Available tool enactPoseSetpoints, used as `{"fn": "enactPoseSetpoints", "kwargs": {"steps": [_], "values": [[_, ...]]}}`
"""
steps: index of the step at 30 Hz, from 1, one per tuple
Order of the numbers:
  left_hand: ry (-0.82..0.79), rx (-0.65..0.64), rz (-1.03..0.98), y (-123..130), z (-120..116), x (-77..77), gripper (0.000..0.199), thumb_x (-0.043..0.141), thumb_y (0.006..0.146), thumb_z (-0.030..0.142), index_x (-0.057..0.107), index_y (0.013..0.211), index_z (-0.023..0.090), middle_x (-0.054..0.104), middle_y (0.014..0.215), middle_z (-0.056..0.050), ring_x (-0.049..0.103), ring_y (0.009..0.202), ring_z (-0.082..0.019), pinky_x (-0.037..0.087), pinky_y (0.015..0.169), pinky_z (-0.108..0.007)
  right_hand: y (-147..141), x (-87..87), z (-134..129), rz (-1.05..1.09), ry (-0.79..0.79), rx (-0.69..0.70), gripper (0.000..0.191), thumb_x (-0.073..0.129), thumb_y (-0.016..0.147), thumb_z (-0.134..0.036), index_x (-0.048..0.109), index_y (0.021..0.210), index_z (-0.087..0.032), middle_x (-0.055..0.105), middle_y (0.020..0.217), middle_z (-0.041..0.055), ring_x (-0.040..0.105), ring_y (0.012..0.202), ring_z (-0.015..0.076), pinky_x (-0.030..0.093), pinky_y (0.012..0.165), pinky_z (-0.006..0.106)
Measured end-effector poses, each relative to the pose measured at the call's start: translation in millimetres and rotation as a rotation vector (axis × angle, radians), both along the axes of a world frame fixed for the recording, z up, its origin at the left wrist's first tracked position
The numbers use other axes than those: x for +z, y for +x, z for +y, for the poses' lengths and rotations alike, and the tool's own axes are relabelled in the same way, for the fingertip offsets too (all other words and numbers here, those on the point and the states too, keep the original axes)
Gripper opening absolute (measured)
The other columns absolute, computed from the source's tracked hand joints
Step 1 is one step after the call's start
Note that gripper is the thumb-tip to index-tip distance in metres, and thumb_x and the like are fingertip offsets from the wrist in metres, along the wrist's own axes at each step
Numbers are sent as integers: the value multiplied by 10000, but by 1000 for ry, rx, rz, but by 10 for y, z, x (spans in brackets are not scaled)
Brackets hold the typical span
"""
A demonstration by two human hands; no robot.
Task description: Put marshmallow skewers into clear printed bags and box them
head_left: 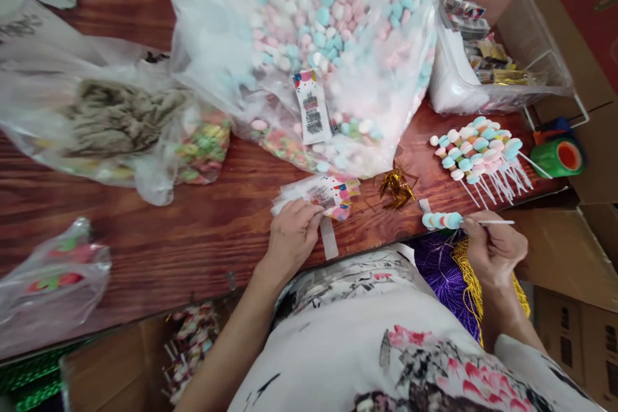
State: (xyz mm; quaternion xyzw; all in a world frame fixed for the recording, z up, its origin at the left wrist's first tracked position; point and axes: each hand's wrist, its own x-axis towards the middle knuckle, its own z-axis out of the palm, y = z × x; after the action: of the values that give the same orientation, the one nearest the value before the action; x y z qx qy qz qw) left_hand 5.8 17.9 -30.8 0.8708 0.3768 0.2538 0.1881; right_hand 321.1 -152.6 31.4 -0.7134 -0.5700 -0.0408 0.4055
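My right hand [496, 246] is closed on a candy skewer [441, 221], pinched by its white stick, with blue, white and pink pieces lined up to the left. My left hand [295, 232] rests at the table's front edge, fingertips pressed together on a stack of clear printed packets [333, 196]; how many it grips is hidden. A strip of clear tape [329, 238] lies just right of those fingers. Gold foil ties [398, 187] sit on the wood between the two hands. Beyond my right hand, finished skewers [477, 149] lie in a pile, sticks toward me.
A big clear bag of pastel candies [333, 19] fills the back middle, a printed label [311, 106] on it. Bags with a brown cloth [125, 117] lie left. A plastic bin [512, 87] and green tape roll [560, 158] stand right. Below is a carton of skewers [190, 341].
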Motion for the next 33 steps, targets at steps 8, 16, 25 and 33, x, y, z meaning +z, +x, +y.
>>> {"fn": "enactPoseSetpoints", "kwargs": {"steps": [8, 16, 25, 33], "values": [[-28, -51, -77, -22, 39, -4, 175, 555, 918, 227, 707, 875, 151, 661, 782, -56, 595, 765, -176, 477, 708, -298, -66, 25, 66, 197, 54, -8, 70, 667, 796, -129, 689, 795, -195, 664, 693, -7, 605, 595, 134, 481, 588, 279], [-83, -81, -48, -56, 71, -16, 200, 543, 938, 280, 713, 925, 175, 650, 810, -53, 588, 782, -171, 472, 729, -298, -576, 27, 565, 828, 318, 95, 70, 658, 831, -229, 665, 768, -200, 639, 655, -16, 607, 576, 135, 477, 513, 261], [-117, -85, -54, -56, 78, -9, 220, 528, 944, 279, 721, 907, 181, 621, 778, -47, 561, 761, -164, 449, 698, -285, -876, -191, 851, 738, 186, 286, 95, 608, 868, -211, 669, 797, -209, 658, 688, -7, 620, 634, 133, 517, 603, 278], [-113, -145, -113, -75, 67, -27, 226, 493, 956, 255, 709, 955, 186, 618, 777, -49, 546, 746, -159, 436, 668, -287, -893, -228, 874, 700, 192, 225, 64, 599, 871, -228, 654, 841, -217, 662, 729, 4, 625, 646, 142, 535, 603, 297]]}}
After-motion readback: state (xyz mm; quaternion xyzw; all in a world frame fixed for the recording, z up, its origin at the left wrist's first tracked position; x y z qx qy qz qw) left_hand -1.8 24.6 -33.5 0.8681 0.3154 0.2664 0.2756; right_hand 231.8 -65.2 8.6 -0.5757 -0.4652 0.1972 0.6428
